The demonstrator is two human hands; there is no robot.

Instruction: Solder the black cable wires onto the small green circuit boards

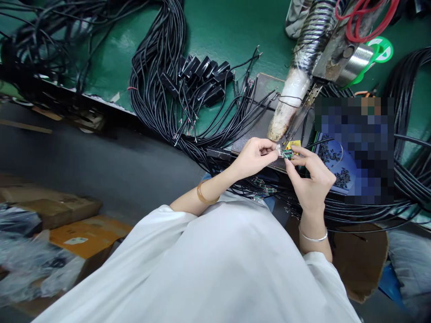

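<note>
My left hand [254,157] is closed, thumb and fingers pinching a small whitish piece [278,150] with thin wires. My right hand [313,175] is pinched on a small green circuit board [288,154], which meets the whitish piece between my hands. A yellow piece [293,144] sits just behind the board. Right above my fingertips are the end of a plastic-wrapped flexible duct [286,105] and a thin metal tool [305,110] fixed to a metal bracket. Exact contact between wires and board is too small to make out.
Bundled black cables [158,58] with black plastic housings [205,74] lie on the green bench [229,22] at left. More cables with small green boards [264,188] hang at the front edge. A blue tray [352,168] of small black parts stands right. Cardboard boxes [87,233] sit below left.
</note>
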